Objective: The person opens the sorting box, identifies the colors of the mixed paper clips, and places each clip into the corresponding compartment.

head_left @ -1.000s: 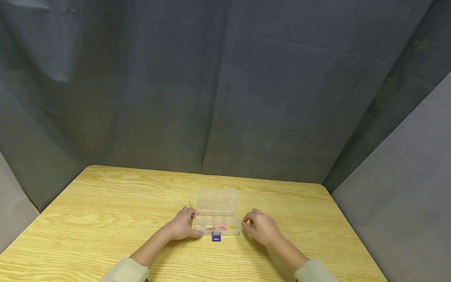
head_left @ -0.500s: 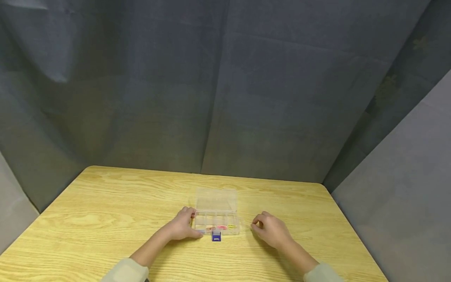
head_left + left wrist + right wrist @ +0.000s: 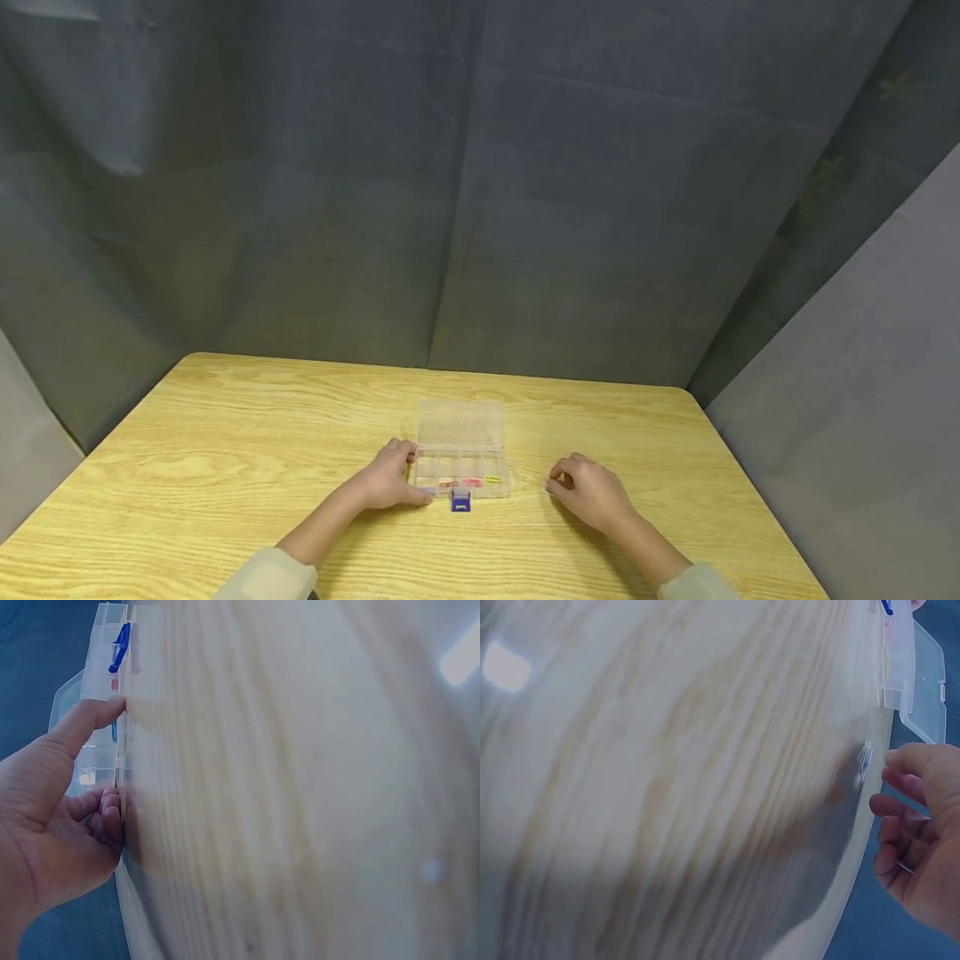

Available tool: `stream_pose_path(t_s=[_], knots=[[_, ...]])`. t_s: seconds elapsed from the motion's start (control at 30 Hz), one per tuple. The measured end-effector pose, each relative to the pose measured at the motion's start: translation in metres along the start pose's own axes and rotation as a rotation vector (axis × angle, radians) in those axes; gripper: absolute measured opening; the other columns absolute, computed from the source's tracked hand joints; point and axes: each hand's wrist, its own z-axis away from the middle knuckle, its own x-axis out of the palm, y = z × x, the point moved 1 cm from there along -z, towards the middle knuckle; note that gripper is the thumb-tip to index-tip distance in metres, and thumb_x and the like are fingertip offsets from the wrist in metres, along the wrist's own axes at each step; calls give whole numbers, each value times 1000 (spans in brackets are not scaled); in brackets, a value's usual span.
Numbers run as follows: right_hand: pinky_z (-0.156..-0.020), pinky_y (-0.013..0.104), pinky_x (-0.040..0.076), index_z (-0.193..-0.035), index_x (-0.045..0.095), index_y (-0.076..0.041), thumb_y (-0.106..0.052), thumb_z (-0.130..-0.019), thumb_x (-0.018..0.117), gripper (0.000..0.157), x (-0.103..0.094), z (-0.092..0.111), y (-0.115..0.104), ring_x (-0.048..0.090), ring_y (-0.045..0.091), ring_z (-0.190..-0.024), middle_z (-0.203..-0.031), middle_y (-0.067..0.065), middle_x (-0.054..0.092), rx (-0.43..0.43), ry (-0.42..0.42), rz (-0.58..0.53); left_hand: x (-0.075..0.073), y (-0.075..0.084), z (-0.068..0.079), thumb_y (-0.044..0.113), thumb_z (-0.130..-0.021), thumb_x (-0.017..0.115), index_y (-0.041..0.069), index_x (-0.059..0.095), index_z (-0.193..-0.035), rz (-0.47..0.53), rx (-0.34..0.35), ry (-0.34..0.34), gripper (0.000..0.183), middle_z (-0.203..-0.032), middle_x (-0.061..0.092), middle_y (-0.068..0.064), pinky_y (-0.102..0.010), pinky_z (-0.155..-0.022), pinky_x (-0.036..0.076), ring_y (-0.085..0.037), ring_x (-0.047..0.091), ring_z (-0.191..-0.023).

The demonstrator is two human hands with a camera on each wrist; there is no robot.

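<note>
The clear plastic compartment box [image 3: 448,467] lies on the table with its lid [image 3: 461,425] raised at the back. My left hand [image 3: 390,479] grips its left end, thumb at the front edge and fingers behind. Red, pink and yellow paper clips [image 3: 492,480] lie in the front compartments, and a blue one [image 3: 115,730] shows by the left thumb. My right hand [image 3: 592,493] is right of the box, fingers curled, thumb near the index finger. A whitish paper clip [image 3: 865,763] shows right by its fingertips; I cannot tell whether they pinch it.
The box's blue latch [image 3: 461,502] hangs at its front edge. A wood-grain table [image 3: 247,433] bears everything. Behind it hangs a dark grey cloth [image 3: 450,208], with a lighter panel [image 3: 862,375] at the right.
My right hand has moved right, away from the box's right end, its fingers still curled. The left hand and the box have stayed in place.
</note>
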Motion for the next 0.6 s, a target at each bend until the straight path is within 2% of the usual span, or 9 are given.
stream_pose_path(t_s=[0.6], knots=[[-53,16,36,-85,69,-14,-21,-83,70,7,0,7,6,41,1,-60,-72,-10,52,24,-44,-13,0,-2,-2,28,-71,80,-3,44,-125,2,-4,-4,72,-113,45,-10,-41,-84,43,-23,43,-100]])
